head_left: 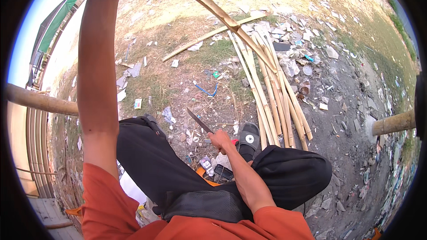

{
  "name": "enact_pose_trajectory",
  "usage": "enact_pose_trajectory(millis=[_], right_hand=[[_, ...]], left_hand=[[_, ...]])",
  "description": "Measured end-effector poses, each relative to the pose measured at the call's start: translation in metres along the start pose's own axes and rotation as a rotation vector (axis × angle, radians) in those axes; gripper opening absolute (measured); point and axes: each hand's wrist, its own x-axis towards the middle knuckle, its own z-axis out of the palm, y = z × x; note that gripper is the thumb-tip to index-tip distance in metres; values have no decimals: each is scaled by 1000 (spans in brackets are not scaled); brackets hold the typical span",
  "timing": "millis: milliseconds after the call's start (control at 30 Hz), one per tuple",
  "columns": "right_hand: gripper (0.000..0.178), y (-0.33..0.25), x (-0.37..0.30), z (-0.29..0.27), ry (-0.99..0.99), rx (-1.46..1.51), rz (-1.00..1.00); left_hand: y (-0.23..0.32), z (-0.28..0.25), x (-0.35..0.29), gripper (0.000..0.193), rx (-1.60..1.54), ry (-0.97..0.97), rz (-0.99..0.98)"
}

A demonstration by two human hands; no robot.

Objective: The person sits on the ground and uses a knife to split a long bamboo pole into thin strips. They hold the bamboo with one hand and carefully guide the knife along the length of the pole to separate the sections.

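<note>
My right hand (221,141) is closed around a knife, its dark blade (200,121) slanting up and to the left over the littered ground between my feet. My left arm (100,62) stretches up along the left side, and the hand is cut off at the top edge, so its fingers and what they hold do not show. A long split bamboo strip (204,2) comes in from the top edge and slopes down to the right, with a node partway along. Its lower end reaches over a pile of bamboo strips (278,102) beside my right foot.
Another bamboo strip (213,35) lies on the ground beyond. Thick bamboo poles show at the left (42,101) and right (393,123). Paper and plastic scraps (289,66) litter the dirt. A black plastic tray (223,172) lies between my legs. A green sheet (58,24) hangs far left.
</note>
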Motion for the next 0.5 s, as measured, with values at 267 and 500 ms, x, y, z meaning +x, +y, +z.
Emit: enact_pose_trajectory(millis=[267,500], right_hand=[[43,-56,-66,-2,-104,-417,-75],[46,-84,-130,-19,96,-689,-371]], left_hand=[[134,-201,-5,25,248,186,-93],[123,-248,-74,20,367,283,-66]])
